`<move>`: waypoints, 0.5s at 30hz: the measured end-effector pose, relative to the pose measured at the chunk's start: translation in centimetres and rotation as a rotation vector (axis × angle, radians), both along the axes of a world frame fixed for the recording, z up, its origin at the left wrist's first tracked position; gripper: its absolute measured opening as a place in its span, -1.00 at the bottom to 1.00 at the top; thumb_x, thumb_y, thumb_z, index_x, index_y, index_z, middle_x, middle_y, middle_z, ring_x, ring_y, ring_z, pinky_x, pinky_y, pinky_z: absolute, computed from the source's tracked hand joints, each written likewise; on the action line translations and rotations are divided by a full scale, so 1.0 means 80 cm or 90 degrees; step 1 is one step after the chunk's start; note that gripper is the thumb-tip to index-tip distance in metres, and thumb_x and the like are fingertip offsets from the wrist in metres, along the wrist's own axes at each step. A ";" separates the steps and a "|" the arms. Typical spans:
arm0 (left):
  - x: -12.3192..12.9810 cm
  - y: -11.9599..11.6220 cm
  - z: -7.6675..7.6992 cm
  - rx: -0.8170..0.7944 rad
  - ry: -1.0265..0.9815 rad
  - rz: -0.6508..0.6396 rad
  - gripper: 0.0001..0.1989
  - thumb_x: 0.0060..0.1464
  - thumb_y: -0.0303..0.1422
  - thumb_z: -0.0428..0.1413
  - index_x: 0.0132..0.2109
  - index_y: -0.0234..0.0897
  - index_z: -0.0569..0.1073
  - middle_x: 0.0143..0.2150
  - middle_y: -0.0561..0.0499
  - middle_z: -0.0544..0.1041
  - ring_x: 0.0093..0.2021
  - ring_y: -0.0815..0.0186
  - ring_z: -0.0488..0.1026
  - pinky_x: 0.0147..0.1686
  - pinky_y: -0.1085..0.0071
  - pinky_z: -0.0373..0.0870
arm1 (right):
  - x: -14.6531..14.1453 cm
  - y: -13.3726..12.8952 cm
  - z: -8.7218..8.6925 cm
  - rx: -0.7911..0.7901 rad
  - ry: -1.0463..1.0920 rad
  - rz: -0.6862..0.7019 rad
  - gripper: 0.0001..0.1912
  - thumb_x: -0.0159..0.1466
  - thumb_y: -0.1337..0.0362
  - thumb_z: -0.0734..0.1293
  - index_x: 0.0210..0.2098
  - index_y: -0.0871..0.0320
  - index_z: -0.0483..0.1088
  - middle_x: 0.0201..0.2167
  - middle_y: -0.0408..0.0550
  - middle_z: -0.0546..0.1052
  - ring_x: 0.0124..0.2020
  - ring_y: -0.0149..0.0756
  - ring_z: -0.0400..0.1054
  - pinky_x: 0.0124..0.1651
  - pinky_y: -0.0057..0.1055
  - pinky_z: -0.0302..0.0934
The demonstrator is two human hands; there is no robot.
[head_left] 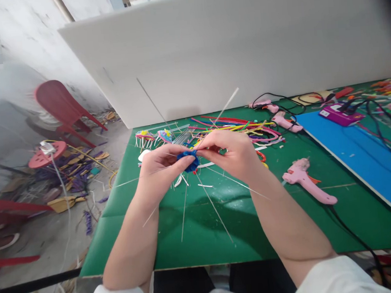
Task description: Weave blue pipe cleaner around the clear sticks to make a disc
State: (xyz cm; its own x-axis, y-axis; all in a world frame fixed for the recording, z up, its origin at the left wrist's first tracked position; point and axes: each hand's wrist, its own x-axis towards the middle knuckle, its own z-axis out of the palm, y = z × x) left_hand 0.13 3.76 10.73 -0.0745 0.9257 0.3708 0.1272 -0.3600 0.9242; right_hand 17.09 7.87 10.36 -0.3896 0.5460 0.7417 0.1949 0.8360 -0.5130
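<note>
A small dark blue fuzzy piece is held above the green table, with several thin pale wires spreading out from it in all directions. My left hand pinches its left side between thumb and fingers. At its upper right edge, the closed fingertips of my right hand meet the blue strand. A spot of red shows just under the blue piece. Behind my hands lie a heap of coloured fuzzy stems and two small multicoloured pieces with yellow tops.
A pink glue gun lies right of my right forearm, its cable running off the front edge. Farther right are a blue board and a purple power strip. A white panel stands behind. At far left, a person sits near red chairs.
</note>
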 end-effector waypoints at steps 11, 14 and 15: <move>0.010 0.001 -0.013 0.107 0.003 0.141 -0.92 -0.11 -0.43 0.24 -0.36 -0.26 0.54 -0.45 0.09 0.56 -0.48 0.46 0.50 -0.47 0.60 0.49 | -0.003 0.001 0.000 -0.078 0.000 0.036 -0.92 0.23 0.31 0.30 -0.32 0.15 0.44 -0.41 -0.14 0.49 -0.41 -0.47 0.33 -0.39 -0.51 0.22; 0.014 0.001 -0.014 0.125 0.002 0.168 -0.92 -0.08 -0.41 0.23 -0.34 -0.26 0.54 -0.43 0.08 0.56 -0.48 0.46 0.50 -0.46 0.58 0.50 | -0.003 0.002 -0.002 -0.176 0.029 0.062 -0.87 0.21 0.25 0.31 -0.30 0.15 0.47 -0.43 -0.15 0.48 -0.51 -0.51 0.30 -0.48 -0.53 0.19; 0.015 0.001 -0.014 0.130 0.006 0.174 -0.91 -0.07 -0.41 0.23 -0.33 -0.26 0.55 -0.41 0.07 0.57 -0.46 0.46 0.51 -0.44 0.58 0.50 | -0.003 0.003 -0.003 -0.211 0.038 0.076 -0.86 0.20 0.24 0.32 -0.29 0.15 0.47 -0.43 -0.15 0.47 -0.53 -0.52 0.28 -0.51 -0.54 0.19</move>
